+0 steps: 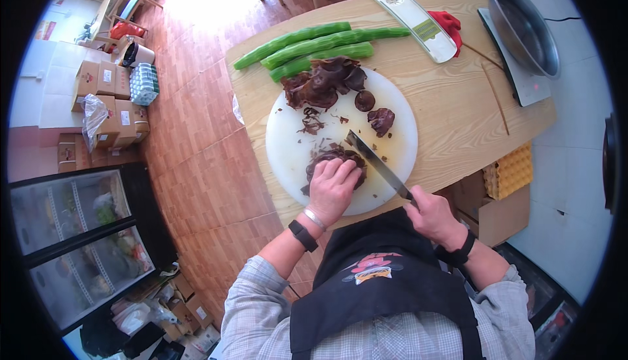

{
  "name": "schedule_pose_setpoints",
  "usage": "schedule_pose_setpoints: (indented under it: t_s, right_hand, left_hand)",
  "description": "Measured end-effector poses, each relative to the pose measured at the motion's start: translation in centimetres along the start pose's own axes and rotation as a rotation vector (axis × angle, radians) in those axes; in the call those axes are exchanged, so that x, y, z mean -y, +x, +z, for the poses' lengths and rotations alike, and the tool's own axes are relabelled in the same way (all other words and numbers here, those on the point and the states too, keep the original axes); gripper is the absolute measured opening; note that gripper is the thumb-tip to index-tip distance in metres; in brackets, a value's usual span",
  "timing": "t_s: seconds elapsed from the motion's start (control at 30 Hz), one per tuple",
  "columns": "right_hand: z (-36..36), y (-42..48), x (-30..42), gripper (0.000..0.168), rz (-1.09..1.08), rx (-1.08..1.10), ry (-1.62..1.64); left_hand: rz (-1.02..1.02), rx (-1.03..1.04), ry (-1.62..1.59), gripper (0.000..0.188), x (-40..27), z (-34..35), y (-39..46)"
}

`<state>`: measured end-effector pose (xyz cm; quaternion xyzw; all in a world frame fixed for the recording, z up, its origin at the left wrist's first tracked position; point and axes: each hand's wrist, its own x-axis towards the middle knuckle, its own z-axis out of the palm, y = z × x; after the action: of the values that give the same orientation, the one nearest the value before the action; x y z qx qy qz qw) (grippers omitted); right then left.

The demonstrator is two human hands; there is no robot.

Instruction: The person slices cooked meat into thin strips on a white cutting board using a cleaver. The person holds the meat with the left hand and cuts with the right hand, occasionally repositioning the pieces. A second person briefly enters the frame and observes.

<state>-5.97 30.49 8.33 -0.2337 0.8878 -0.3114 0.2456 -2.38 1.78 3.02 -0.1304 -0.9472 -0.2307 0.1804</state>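
Note:
My left hand (333, 183) presses with bent fingers on a bunched pile of dark wood ear fungus (338, 155) near the front of a round white cutting board (289, 163). My right hand (434, 215) grips the handle of a kitchen knife (380, 164). Its blade slants across the board, just right of the pile, its tip pointing up and left. Small cut strips (321, 144) lie behind my fingers. A larger heap of fungus (324, 82) rests at the board's far edge, with two smaller pieces (380, 121) to its right.
Peeled green stems (319, 48), seemingly celtuce, lie beyond the board. A white grater (417, 23) and a red cloth (449, 28) are at the back. On the right, a metal basin (524, 28) sits on a flat scale (535, 90), near thin wooden sticks (496, 99). Chairs stand beyond the table.

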Motion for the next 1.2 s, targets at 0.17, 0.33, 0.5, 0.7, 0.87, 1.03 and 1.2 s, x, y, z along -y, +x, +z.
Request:
schedule_pose_setpoints:
  t_s: [0.17,0.33,0.5,0.7,0.87,1.03,1.2]
  right_hand:
    - [0.1,0.2,0.4,0.023,-0.024,-0.035,-0.017]
    - [-0.2,1.0,2.1,0.018,-0.097,-0.069,-0.089]
    - [0.5,1.8,2.3,0.018,-0.175,-0.101,-0.146]
    - [0.9,2.2,2.8,0.018,-0.177,-0.109,-0.174]
    - [0.9,2.2,3.3,0.018,-0.154,-0.086,-0.195]
    - [0.2,2.1,3.7,0.027,-0.203,-0.065,-0.242]
    - [0.2,2.2,3.2,0.047,-0.279,-0.009,-0.311]
  left_hand:
    - [0.048,0.032,-0.043,0.029,1.3,0.9,-0.1]
    - [0.012,0.095,-0.034,0.027,1.5,1.0,0.3]
    - [-0.024,0.169,-0.074,0.026,1.5,0.3,1.1]
    - [-0.019,0.127,-0.115,0.028,1.9,0.2,1.2]
    - [-0.002,0.132,-0.091,0.029,2.1,1.0,1.0]
    - [-0.038,0.211,-0.077,0.028,2.1,0.9,1.4]
    - [-0.023,0.185,-0.081,0.026,2.5,0.9,1.1]
